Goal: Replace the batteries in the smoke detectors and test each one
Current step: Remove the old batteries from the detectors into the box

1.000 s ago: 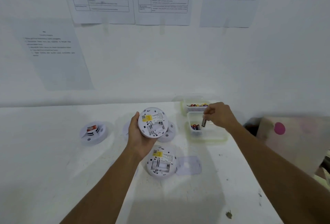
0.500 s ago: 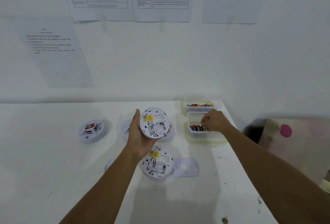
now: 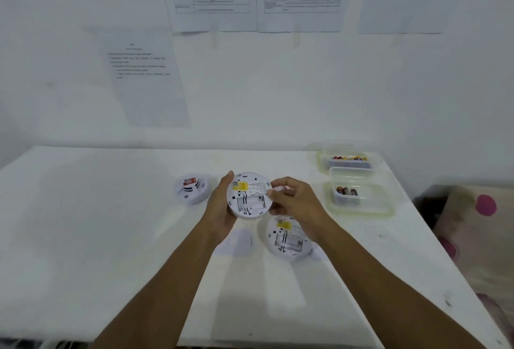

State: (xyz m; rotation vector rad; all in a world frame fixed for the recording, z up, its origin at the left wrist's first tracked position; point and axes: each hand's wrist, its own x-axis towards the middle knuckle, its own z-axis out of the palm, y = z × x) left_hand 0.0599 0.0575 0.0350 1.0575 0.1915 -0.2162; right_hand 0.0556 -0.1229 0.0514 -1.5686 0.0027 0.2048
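My left hand holds a round white smoke detector above the table, back side up. Its yellow label and open battery bay show, and I see no battery in the bay. My right hand is at the detector's right rim, with its curled fingertips pinching the edge. A second detector lies back up on the table just below my right wrist. Left of my hands a third detector sits with a red tag on top. Several batteries lie in the near clear tub.
A far clear tub holds several coloured batteries at the table's back right corner. A loose white cover plate lies under my left forearm. The white table ends at right beside a pink-dotted cloth. Printed sheets hang on the wall.
My right hand carried a battery over the near tub, lowered into it, then came back left to the held detector's rim with no battery visible. My left hand kept hold of the detector.
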